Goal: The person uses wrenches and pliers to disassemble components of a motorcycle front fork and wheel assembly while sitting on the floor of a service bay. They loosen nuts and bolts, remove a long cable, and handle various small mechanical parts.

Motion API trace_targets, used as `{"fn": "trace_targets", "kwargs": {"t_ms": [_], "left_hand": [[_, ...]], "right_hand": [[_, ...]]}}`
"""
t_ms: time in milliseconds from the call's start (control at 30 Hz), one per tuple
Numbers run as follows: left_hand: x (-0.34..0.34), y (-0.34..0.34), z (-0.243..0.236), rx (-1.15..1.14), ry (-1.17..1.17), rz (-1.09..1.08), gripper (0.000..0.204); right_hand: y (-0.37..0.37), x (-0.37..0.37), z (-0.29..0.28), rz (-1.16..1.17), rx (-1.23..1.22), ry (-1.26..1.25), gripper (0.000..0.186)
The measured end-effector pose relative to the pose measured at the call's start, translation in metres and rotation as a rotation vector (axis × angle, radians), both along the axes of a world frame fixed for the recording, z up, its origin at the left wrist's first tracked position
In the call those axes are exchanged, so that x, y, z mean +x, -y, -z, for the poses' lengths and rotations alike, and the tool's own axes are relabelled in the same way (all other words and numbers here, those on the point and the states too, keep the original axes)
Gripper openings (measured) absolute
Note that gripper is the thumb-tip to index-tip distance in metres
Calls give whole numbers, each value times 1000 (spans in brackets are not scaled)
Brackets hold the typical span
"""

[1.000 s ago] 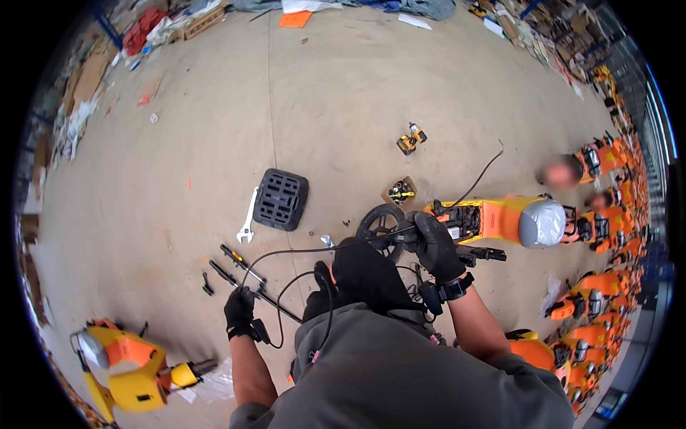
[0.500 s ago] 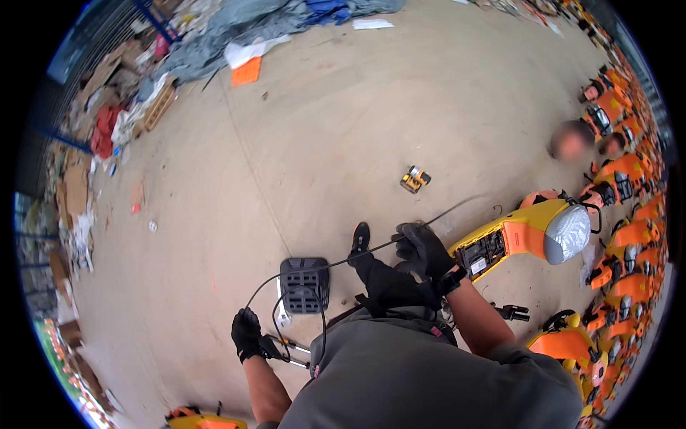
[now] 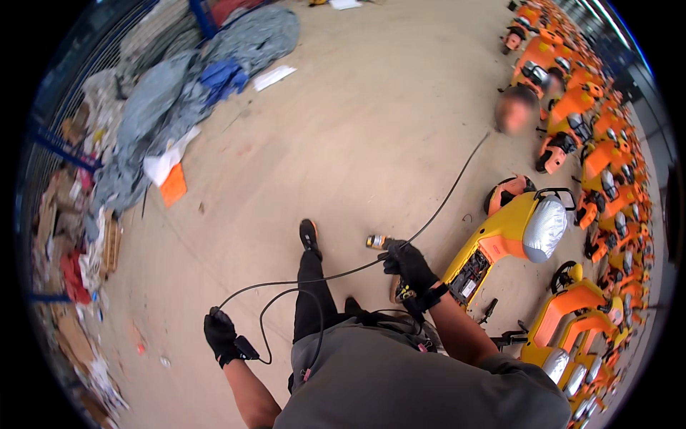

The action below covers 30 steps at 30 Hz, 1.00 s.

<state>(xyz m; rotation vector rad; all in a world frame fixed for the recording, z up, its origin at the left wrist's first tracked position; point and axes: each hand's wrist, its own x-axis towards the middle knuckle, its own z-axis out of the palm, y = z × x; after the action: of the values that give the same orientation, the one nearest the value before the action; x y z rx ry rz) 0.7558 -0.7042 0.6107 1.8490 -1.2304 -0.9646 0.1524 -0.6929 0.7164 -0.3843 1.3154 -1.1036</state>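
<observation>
A long black cable (image 3: 443,211) runs through both of my gloved hands and trails off to the far right. My left hand (image 3: 220,334) is closed on its near-left end; a small black box hangs at that wrist, with a thinner cord (image 3: 266,318) looping toward my waist. My right hand (image 3: 411,266) grips the cable further along, in front of my body. Beside its fingers, a yellow and black power drill (image 3: 376,242) lies on the floor, partly hidden by the hand. Right of it stands a yellow-orange scooter (image 3: 504,232) with an uncovered battery compartment (image 3: 468,277) and silver-wrapped seat.
Rows of orange scooters (image 3: 572,104) line the right side, with more yellow-orange ones (image 3: 572,314) at the near right. A person's blurred head (image 3: 517,111) shows at the far right. Grey tarps (image 3: 153,100), an orange sheet (image 3: 173,186) and cardboard heaps lie along the left.
My view has swung right and I have stepped, so the scooter rows stand more central and the black ridged mat has left view. Both hands keep hold of the cable.
</observation>
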Motion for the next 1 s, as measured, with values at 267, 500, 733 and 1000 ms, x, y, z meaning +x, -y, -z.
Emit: {"fn": "trace_targets", "kwargs": {"t_ms": [267, 500, 733, 1000], "left_hand": [[-108, 322, -42, 37, 897, 360, 25], [-220, 582, -56, -119, 594, 547, 27], [-416, 821, -37, -223, 805, 775, 50], [-624, 1001, -77, -142, 954, 806, 60]], "right_hand": [[213, -45, -17, 191, 8, 43, 29], [295, -134, -49, 314, -287, -512, 27], [318, -245, 10, 1275, -169, -2, 29], [505, -414, 20, 1505, -60, 22, 18]]}}
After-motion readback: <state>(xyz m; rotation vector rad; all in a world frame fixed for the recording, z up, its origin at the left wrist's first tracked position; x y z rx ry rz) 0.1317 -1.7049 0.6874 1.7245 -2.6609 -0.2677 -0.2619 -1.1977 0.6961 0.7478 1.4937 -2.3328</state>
